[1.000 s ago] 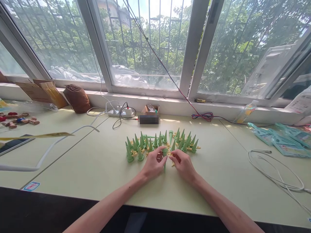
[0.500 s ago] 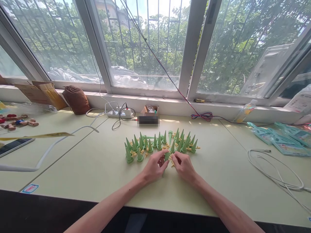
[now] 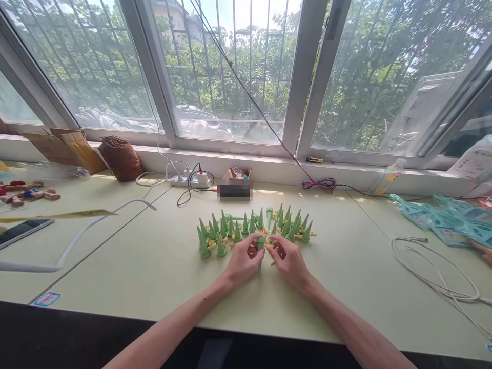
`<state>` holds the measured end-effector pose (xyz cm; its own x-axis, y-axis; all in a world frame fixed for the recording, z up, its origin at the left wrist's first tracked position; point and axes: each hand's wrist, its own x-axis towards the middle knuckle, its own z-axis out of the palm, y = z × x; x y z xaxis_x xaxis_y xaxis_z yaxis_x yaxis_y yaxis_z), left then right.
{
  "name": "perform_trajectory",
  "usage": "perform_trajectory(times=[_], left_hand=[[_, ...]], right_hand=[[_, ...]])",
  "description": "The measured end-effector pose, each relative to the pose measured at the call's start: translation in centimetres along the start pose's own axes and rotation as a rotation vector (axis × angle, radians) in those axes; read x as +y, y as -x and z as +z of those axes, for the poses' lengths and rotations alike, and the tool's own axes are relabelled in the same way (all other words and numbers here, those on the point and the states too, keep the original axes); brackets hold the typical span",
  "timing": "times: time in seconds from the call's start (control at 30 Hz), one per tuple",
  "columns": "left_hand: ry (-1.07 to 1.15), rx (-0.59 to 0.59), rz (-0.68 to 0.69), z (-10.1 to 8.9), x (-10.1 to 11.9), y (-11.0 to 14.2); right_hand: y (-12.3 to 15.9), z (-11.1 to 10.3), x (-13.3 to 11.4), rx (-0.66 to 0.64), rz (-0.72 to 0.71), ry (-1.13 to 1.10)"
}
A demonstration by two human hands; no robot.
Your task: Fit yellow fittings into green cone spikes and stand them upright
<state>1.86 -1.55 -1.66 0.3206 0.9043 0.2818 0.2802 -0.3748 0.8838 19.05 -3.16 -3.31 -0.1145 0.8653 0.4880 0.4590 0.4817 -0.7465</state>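
My left hand is closed around a green plastic watering spike, its wide collar up and its tapered tip down. Close against the collar, my right hand pinches a small yellow plastic piece, partly hidden by the fingers. I cannot tell whether the piece is joined to the spike. Just beyond my hands, several green spikes stand on their collars with points up, and one spike stands out at the back with its wide end up. Small yellow pieces lie among them.
A power strip, a small cardboard box and a brown drawstring bag line the window side. On the right are a coiled white cable, teal packages and another person's hand. A phone lies left.
My left hand has turned the spike so its collar and tip now show more. My right fingers have shifted beside the collar. Another person's hand has appeared at the right edge.
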Motion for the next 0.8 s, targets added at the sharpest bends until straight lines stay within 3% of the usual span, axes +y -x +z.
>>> perform_trajectory(times=[0.3, 0.8], left_hand=[[-0.04, 0.015, 0.017, 0.0, -0.5, 0.0], [-0.078, -0.019, 0.06, -0.2, -0.5, 0.1]], right_hand=[[0.0, 0.2, 1.2, -0.022, -0.069, 0.038], [-0.1, 0.1, 0.8, -0.034, -0.111, 0.093]])
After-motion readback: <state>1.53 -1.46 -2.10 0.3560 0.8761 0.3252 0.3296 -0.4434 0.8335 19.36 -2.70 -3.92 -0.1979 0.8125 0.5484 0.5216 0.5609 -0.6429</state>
